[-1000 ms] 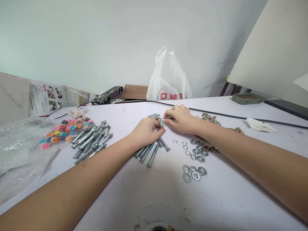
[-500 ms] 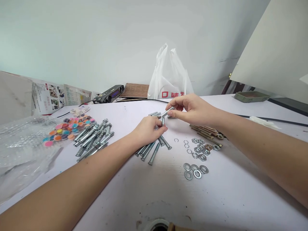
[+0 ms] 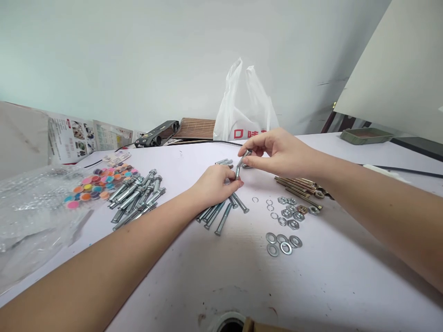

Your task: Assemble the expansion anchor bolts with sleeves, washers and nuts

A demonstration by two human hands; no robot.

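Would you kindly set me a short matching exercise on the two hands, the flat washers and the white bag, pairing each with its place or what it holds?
Column one
1. Left hand
2. Right hand
3. Flat washers
4. White bag

Column two
A. At the far edge of the table, with red lettering
B. Pinches a tilted metal sleeve
C. In a group nearer the camera than the hex nuts
D. Grips a bolt with its end pointing up

Right pairs: 1-D, 2-B, 3-C, 4-A
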